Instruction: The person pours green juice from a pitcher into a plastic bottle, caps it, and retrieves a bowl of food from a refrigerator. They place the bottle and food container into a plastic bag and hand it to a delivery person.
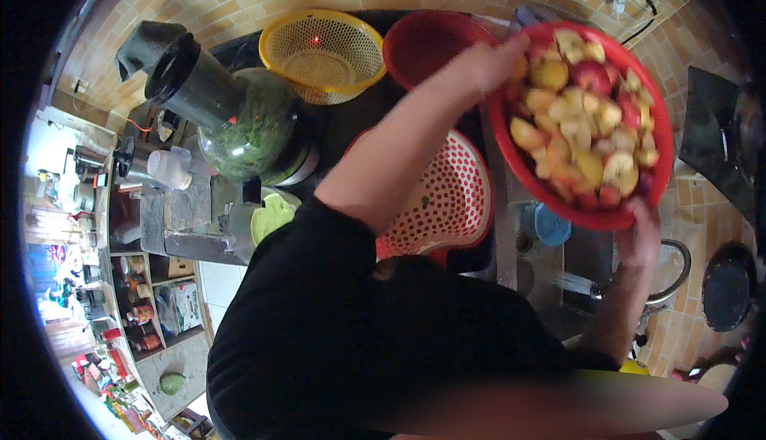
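Note:
A large red basin (517, 170) full of cut apples (578, 125), with pale flesh and red skins showing, is at the upper right. My left hand (499, 65) grips its far left rim, and my right hand (641, 232) has hold of the rim nearest me. Both hands are slightly blurred, and some fingers are hidden by the basin. The basin appears raised over the counter's right end and the edge of the sink. Under my left forearm lies a white colander (455, 197) with red holes.
A juicer (254, 125) with green pulp inside stands at the left. A yellow colander (363, 41) and a dark red bowl (431, 41) sit along the brick wall. Right of me, a blue strainer (552, 224) rests in the sink (542, 280) near a curved faucet (682, 276).

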Available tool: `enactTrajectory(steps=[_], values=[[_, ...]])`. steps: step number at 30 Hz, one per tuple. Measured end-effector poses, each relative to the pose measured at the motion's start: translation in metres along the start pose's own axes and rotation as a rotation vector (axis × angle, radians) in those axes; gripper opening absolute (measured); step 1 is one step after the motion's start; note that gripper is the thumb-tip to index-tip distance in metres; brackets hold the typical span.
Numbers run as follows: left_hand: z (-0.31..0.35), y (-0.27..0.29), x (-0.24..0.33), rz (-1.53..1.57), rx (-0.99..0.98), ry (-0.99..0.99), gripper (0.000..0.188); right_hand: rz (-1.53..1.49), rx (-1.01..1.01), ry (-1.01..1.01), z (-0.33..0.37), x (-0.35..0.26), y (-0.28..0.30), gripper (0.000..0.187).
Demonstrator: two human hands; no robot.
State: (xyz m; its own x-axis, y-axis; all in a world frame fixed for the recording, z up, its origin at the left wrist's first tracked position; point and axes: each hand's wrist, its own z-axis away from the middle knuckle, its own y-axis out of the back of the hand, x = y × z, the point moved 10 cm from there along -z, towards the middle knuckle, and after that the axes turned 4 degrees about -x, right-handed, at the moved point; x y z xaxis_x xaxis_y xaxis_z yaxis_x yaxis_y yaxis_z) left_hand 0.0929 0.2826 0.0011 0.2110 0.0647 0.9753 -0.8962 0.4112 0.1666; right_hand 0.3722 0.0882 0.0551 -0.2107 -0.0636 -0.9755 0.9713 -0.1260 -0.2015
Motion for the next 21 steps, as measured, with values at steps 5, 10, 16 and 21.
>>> enactTrajectory(steps=[5, 10, 16, 21], values=[[0.013, 0.100, 0.014, 0.121, 0.214, 0.089, 0.073, 0.069, -0.152, -0.013, -0.081, -0.023, -0.088, 0.060], [-0.026, 0.155, -0.036, 0.539, 0.237, 0.160, 0.091, 0.292, -0.107, 0.105, -0.144, -0.032, -0.177, 0.059], [-0.080, 0.191, -0.075, 0.854, 0.420, -0.305, 0.093, 1.129, 0.073, 0.672, -0.198, -0.027, -0.221, 0.072], [-0.091, 0.220, -0.131, 0.978, 0.615, -0.366, 0.058, 1.237, 0.094, 0.948, -0.184, -0.018, -0.253, 0.076]])
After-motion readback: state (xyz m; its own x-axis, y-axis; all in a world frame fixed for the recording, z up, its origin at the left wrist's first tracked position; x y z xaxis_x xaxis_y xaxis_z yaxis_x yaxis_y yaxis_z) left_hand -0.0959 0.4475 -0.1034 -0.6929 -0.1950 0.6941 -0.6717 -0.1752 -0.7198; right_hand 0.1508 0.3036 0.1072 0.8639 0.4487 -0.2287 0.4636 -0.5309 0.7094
